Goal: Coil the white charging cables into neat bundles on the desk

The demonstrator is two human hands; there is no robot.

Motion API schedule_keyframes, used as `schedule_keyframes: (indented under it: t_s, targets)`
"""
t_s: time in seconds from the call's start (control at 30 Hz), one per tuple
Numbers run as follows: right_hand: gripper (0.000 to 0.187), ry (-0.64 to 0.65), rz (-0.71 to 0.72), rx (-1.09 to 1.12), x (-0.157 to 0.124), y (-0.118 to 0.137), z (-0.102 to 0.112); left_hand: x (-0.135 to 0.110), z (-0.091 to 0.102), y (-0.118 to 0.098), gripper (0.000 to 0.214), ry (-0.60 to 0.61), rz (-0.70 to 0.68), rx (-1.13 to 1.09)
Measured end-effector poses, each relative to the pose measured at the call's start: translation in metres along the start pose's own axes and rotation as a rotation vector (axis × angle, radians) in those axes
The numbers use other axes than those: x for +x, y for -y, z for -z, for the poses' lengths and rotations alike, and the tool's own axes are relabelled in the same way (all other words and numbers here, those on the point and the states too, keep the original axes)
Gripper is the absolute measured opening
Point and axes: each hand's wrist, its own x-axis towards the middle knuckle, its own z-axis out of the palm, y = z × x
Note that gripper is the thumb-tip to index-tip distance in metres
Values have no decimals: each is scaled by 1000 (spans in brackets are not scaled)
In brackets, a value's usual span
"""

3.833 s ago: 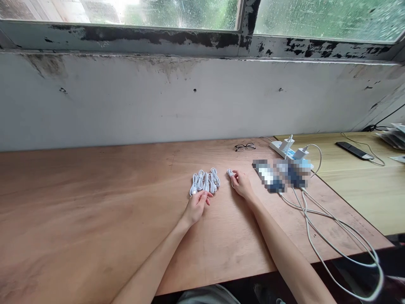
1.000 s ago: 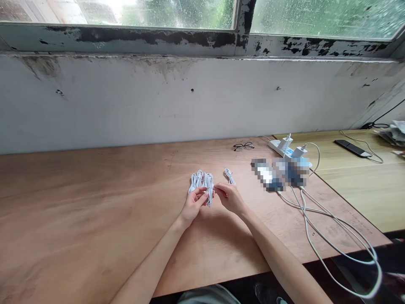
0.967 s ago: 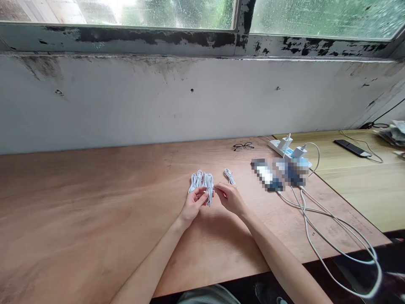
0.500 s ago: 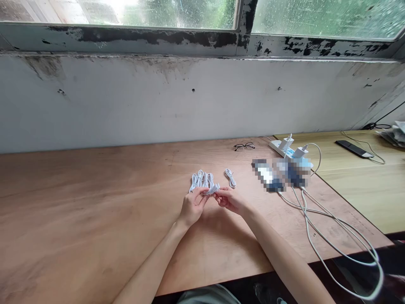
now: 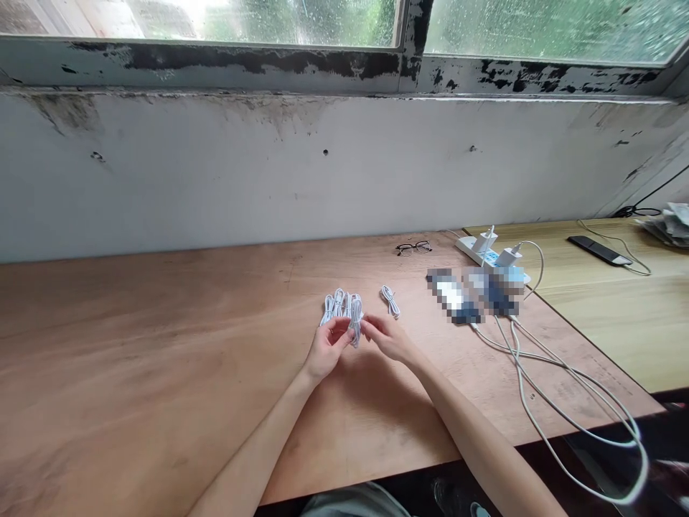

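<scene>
As far as I can see from here, the left hand (image 5: 328, 350) is closed on a white cable bundle (image 5: 356, 323), I cannot tell if the right hand (image 5: 387, 339) grips it, one coil (image 5: 390, 301) lies apart, and other coils (image 5: 338, 304) lie together.

We've got one head cam, worn by the person, looking fwd & down from above the desk (image 5: 161, 359), close in on the left hand (image 5: 328, 350) & right hand (image 5: 390, 341), window (image 5: 215, 21) at top.

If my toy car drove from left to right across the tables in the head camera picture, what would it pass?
white cable bundle → small white cable coil → glasses → power strip → black phone
</scene>
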Motion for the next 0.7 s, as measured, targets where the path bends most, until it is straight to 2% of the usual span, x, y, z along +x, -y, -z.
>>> schedule_keyframes:
  t_s: [0.13, 0.23, 0.33, 0.47, 0.53, 0.6, 0.7]
  targets:
    - [31, 186, -330, 572, 1, -4, 0, -2, 2, -2, 22, -107, -266, 403]
    - [28, 233, -407, 705, 2, -7, 0, -4, 2, -4, 17, -120, -333, 469]
    - [30, 165, -308, 578, 2, -6, 2, -4, -1, -4, 20, -99, -198, 297]
    - [30, -55, 52, -23, 0, -2, 4, -3, -3, -4, 23, 30, 221, -199]
    - [29, -134, 215, -275, -1, -2, 4, -4, -3, -5, 21, 61, 374, -376]
    - [29, -167, 263, -337, -1, -2, 1, -4, -3, -6, 21, 48, 378, -417]
    - [29, -156, 117, -94, 1, -5, -4, -3, -5, -5, 31, -2, 203, -280]
